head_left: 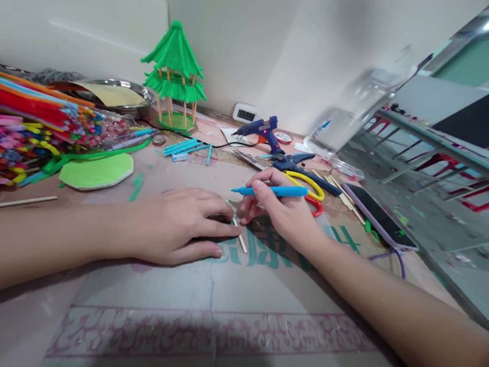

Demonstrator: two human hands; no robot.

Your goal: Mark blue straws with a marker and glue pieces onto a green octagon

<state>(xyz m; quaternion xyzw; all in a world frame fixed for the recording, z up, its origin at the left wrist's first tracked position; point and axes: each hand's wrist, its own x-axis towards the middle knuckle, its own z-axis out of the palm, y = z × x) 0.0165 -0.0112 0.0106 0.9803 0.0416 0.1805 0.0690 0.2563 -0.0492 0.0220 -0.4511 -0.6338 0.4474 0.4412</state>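
A blue marker pen (284, 192) is held in my right hand (275, 201), its tip pointing left above the sheet. My left hand (192, 224) lies palm down with its fingers stretched out over a thin wooden stick (242, 242). The fingertips touch the stick, and part of it is hidden under them. The stick's upper end looks blue and the lower end is bare wood. Behind my hands lie several short blue sticks (183, 147) and a clear-blue pen cap (180, 157).
A green two-roofed pavilion model (172, 78) stands at the back. Beside it are a small timer (246, 113), a blue glue gun (260, 132), cutters (302, 165) and scissors (307, 184). Pipe cleaners (28, 134) crowd the left; a phone (377, 216) lies right.
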